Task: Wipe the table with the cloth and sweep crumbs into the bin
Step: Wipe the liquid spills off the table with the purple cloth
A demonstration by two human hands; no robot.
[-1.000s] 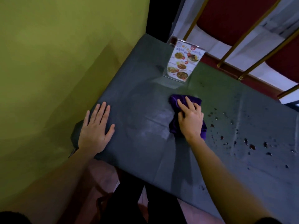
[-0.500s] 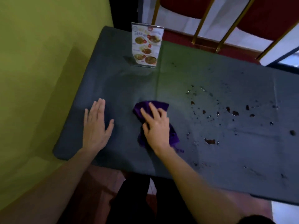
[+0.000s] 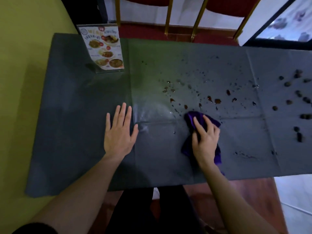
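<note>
Two hands rest on the dark grey cloth-covered worktop [image 3: 70, 115]: left hand [image 3: 119, 132] flat, fingers spread; right hand [image 3: 205, 141] pressing one crumpled purple cloth [image 3: 191, 118], centre-right. Brown spills [image 3: 217, 101] above; one menu card [image 3: 103, 48] upper left.

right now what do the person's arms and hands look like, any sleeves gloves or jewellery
Both hands are bare: no gloves, rings, watch or bracelets show on the left hand or the right hand. Both forearms are uncovered down to the wrists. A dark sleeve edge shows only high on the left arm, at the bottom of the picture. No markings can be made out.
</note>
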